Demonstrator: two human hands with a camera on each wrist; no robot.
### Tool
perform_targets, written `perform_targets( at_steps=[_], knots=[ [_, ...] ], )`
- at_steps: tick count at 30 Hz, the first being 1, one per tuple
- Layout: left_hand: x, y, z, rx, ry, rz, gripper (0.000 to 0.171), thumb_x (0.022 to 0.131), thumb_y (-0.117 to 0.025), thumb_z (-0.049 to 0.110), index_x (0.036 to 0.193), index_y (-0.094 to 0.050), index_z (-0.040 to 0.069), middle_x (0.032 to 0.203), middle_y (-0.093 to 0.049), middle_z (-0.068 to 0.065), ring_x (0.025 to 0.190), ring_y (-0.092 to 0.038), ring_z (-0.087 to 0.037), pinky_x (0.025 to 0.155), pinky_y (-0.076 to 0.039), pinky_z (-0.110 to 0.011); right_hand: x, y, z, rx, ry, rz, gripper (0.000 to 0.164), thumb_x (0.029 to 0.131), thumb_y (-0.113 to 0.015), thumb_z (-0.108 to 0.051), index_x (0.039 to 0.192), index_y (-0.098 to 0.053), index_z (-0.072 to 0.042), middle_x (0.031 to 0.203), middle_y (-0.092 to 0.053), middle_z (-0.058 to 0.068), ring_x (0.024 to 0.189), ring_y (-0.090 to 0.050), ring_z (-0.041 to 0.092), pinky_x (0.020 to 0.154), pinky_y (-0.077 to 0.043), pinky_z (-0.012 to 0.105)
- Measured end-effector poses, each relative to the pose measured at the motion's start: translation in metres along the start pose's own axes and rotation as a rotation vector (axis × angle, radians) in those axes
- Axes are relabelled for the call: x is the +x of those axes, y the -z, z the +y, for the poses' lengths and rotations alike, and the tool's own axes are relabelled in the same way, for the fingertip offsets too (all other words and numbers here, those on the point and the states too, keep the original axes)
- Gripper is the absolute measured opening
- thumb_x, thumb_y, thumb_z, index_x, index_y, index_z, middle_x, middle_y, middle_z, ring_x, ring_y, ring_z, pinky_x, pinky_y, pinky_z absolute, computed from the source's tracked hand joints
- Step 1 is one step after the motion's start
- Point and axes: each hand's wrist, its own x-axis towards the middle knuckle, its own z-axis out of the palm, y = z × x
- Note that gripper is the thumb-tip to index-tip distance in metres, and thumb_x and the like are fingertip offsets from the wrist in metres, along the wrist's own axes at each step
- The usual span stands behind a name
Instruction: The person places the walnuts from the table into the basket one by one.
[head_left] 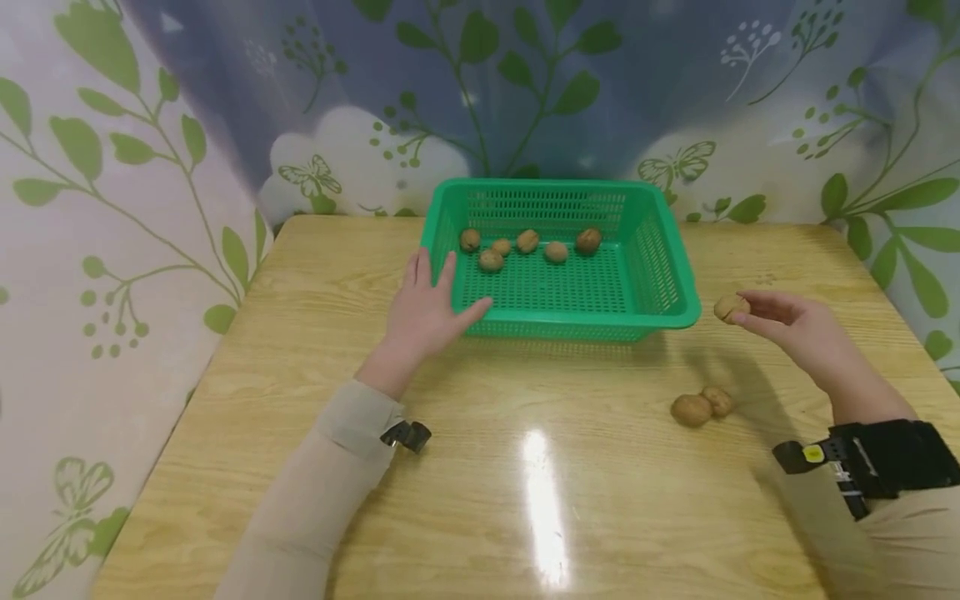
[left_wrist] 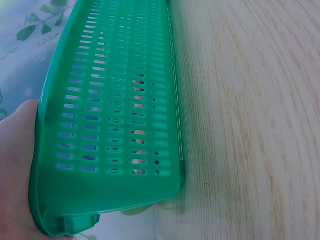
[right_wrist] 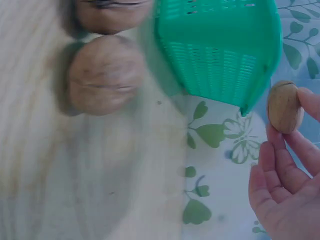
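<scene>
My right hand (head_left: 806, 333) pinches a walnut (head_left: 731, 309) between thumb and fingertips, off the basket's right end. In the right wrist view the same walnut (right_wrist: 285, 107) shows a seam along its shell. My left hand (head_left: 426, 308) lies over the front left corner of a green plastic basket (head_left: 570, 320), fingers spread and fairly straight. The left wrist view has that hand (left_wrist: 17, 170) against the basket's rim (left_wrist: 37, 150). Several walnuts (head_left: 528, 242) sit inside the basket, towards its back and left.
Two more walnuts (head_left: 692, 410) lie touching each other on the wooden table (head_left: 465, 500), in front of the basket's right end. A leaf-patterned cloth (head_left: 525, 100) hangs close behind the basket and along both sides.
</scene>
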Motion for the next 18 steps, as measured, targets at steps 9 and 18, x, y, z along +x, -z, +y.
perform_targets(
  at_steps=[9, 18],
  knots=[
    [0.0, -0.001, 0.001, -0.014, -0.005, 0.005, 0.095, 0.083, -0.029, 0.077, 0.151, -0.011, 0.013, 0.152, 0.003, -0.025, 0.14, 0.003, -0.034, 0.108, -0.021, -0.048, -0.001, 0.006, -0.018, 0.012, 0.015, 0.065, 0.074, 0.089, -0.052, -0.053, 0.145, -0.033, -0.008, 0.139, -0.038, 0.02, 0.125, -0.033, 0.04, 0.095, -0.029, 0.06],
    [0.001, -0.002, -0.001, 0.008, -0.002, 0.011, 0.095, 0.083, -0.027, 0.077, 0.151, -0.011, 0.013, 0.152, 0.002, -0.025, 0.14, 0.002, -0.035, 0.107, -0.024, -0.048, 0.012, 0.005, -0.048, 0.002, 0.039, 0.047, 0.073, 0.086, -0.055, -0.056, 0.145, -0.037, -0.017, 0.139, -0.041, 0.017, 0.128, -0.032, 0.039, 0.096, -0.027, 0.061]
  ],
)
